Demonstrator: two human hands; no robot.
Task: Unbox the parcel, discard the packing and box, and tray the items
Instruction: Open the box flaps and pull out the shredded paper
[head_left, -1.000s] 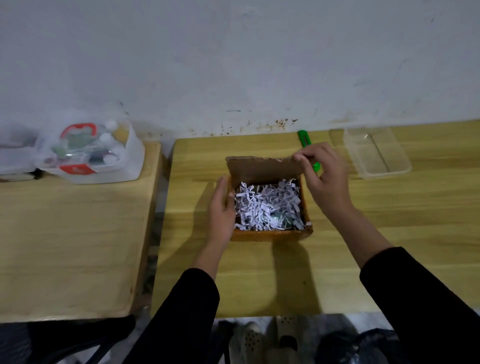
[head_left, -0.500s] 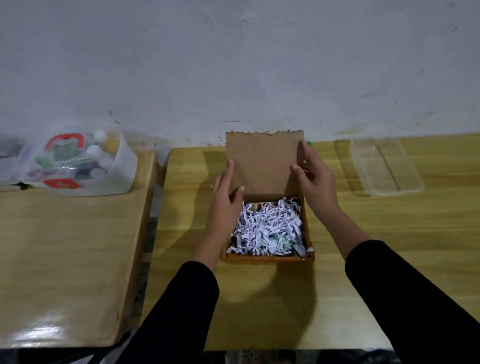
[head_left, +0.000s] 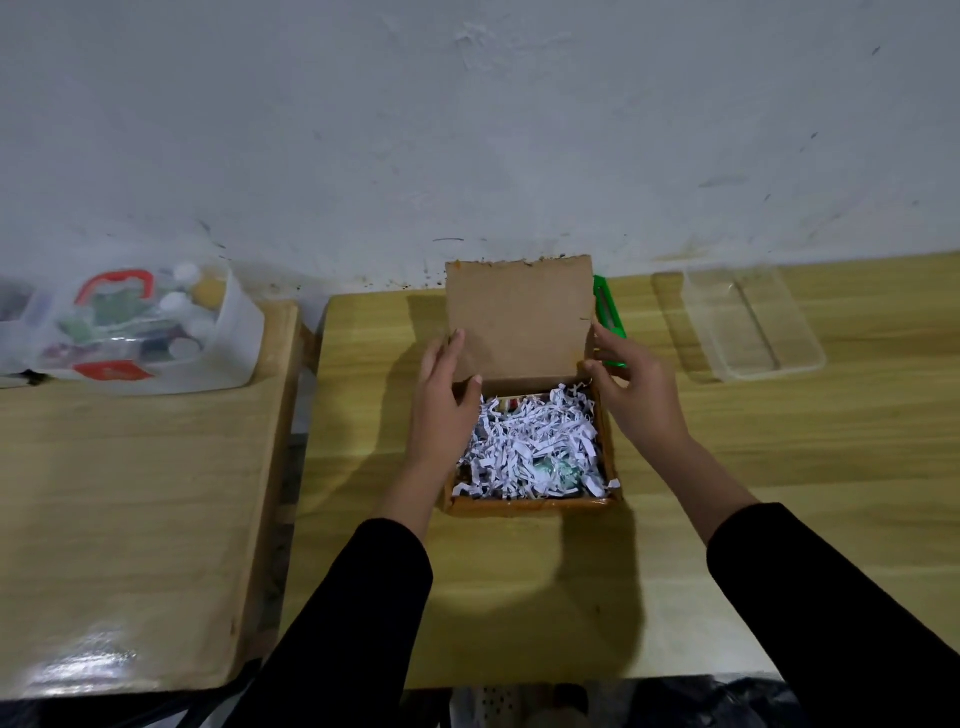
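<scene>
We see the cardboard box sitting mid-tabletop, its lid flap standing upright at the far edge, inner face toward us. The box's long axis runs roughly near-to-far, w/ the open mouth facing up. Inside, it's filled w/ white shredded paper; a greenish item peeks through the shreds near the front, and something red-ish shows at the back edge, too small to tell.

Our left hand lies along the box's left side, fingers extended up against the left edge of the flap, thumb hooked over the rim into the box. It's spread flat, not clenched. Our right hand is at the right rear corner, fingertips touching the flap's right edge and thumb at the corner; loosely curved, bracing the flap rather than wrapped around anything. Both black sleeves run in from the bottom of the frame.

Just behind the right hand lies a green utility knife, partly hidden, long axis pointing away toward the wall. Further right on the same tabletop is a clear plastic tray, well apart from the box, long axis also near-to-far.

On a separate tabletop to the left sits a clear container w/ mixed small items, contents blurred.
</scene>
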